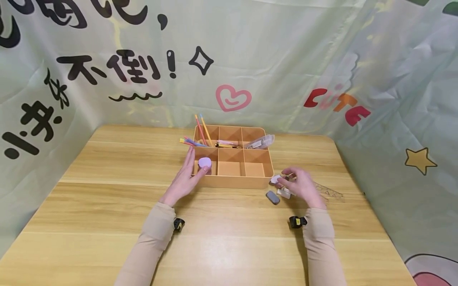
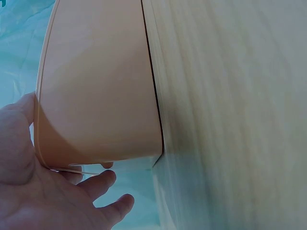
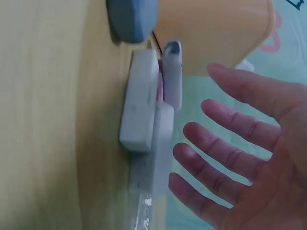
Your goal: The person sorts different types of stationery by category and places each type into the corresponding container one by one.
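Erasers (image 1: pixel 284 194) lie bunched on the table (image 1: pixel 236 246), near the box's (image 1: pixel 232 182) front right corner (a grey one (image 1: pixel 272 197) just beside the white). Close by is the right hand (image 1: pixel 302 186), fingers spread wide, gripping nothing. The left hand (image 1: pixel 184 177), fingers extended, touches the box's left end; a purple thing (image 1: pixel 205 162) sits in its front left compartment.

On the cloth backdrop (image 1: pixel 279 59), black Chinese characters (image 1: pixel 132 67) read 不倒, followed by an exclamation mark (image 1: pixel 171 61); larger characters (image 1: pixel 66 15) above, ending in a comma (image 1: pixel 162 22), are cut off at the top. More slanting characters (image 1: pixel 38 119) run down the left side. To the right stands "cute" (image 1: pixel 343 102) in coloured letters. Yellow labels (image 1: pixel 297 221) on the black wrist cameras (image 1: pixel 294 223) are too small to read.
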